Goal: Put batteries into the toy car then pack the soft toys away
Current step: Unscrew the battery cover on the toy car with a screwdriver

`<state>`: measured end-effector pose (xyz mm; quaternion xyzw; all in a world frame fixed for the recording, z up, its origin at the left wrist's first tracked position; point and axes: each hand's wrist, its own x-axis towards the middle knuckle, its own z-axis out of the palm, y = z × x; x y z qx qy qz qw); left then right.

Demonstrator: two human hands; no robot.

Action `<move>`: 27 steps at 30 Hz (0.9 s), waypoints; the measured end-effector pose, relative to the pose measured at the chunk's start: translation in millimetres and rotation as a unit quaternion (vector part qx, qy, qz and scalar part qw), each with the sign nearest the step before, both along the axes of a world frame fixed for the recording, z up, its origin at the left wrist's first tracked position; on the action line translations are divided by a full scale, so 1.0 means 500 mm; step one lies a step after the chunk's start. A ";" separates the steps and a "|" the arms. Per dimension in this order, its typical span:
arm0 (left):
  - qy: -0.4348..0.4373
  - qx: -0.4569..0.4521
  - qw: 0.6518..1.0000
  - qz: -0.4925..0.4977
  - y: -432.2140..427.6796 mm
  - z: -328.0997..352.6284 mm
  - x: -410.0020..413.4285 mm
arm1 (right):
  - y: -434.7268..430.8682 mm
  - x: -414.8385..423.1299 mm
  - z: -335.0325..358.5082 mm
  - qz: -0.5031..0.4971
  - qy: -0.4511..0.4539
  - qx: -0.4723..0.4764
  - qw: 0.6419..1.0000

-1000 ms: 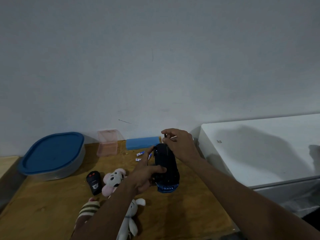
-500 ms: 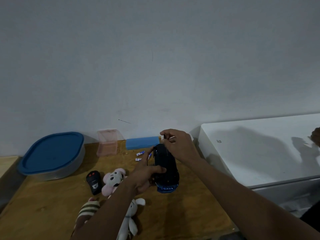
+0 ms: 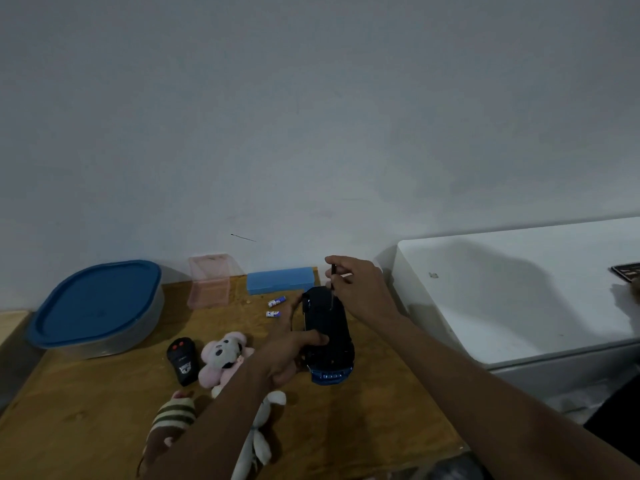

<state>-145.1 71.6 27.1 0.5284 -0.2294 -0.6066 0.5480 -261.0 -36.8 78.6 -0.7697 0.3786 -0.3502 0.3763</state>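
Observation:
A dark blue toy car lies upside down on the wooden table, underside up. My left hand grips its near side. My right hand pinches a thin screwdriver upright, its tip on the far end of the car's underside. Two small batteries lie left of the car. A pink soft toy, a striped soft toy and a white soft toy lie near my left forearm, partly hidden by it.
A black remote control lies beside the pink toy. A grey tub with a blue lid stands at the back left, a pink clear box and a blue case by the wall. A white cabinet adjoins the table's right side.
My right hand has lifted slightly and the screwdriver now stands upright on the car. A dark flat object and part of another hand have appeared at the right edge on the white cabinet.

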 end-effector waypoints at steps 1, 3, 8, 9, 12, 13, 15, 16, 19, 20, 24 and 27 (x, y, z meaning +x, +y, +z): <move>-0.001 0.003 1.000 0.000 -0.001 -0.006 -0.004 | -0.005 -0.005 -0.004 -0.014 -0.013 0.015 1.000; -0.003 0.014 1.000 0.006 0.005 -0.019 -0.016 | -0.014 -0.025 -0.015 -0.042 -0.034 0.042 0.998; 0.014 0.050 0.999 0.009 0.022 -0.080 -0.072 | -0.013 -0.118 -0.082 -0.100 0.035 0.106 0.989; 0.025 0.058 0.998 0.007 0.025 -0.091 -0.089 | -0.008 -0.141 -0.102 -0.108 0.054 0.120 0.985; 0.051 0.082 0.995 0.006 0.030 -0.121 -0.137 | 0.008 -0.210 -0.170 -0.129 0.115 0.183 0.968; 0.058 0.089 0.994 0.007 0.030 -0.132 -0.151 | 0.013 -0.232 -0.190 -0.136 0.138 0.204 0.960; 0.067 0.102 0.993 0.007 0.030 -0.152 -0.175 | 0.021 -0.270 -0.225 -0.147 0.174 0.232 0.946; 0.070 0.106 0.992 0.008 0.029 -0.160 -0.186 | 0.024 -0.285 -0.240 -0.149 0.188 0.243 0.940; 0.076 0.109 0.991 0.014 0.028 -0.179 -0.209 | 0.028 -0.317 -0.274 -0.149 0.239 0.255 0.925; 0.079 0.111 0.991 0.017 0.027 -0.183 -0.212 | 0.027 -0.323 -0.283 -0.149 0.248 0.254 0.923; 0.092 0.116 0.989 0.027 0.022 -0.190 -0.217 | 0.026 -0.337 -0.306 -0.138 0.280 0.234 0.921; 0.105 0.119 0.987 0.028 0.022 -0.192 -0.216 | 0.022 -0.340 -0.321 -0.126 0.301 0.230 0.917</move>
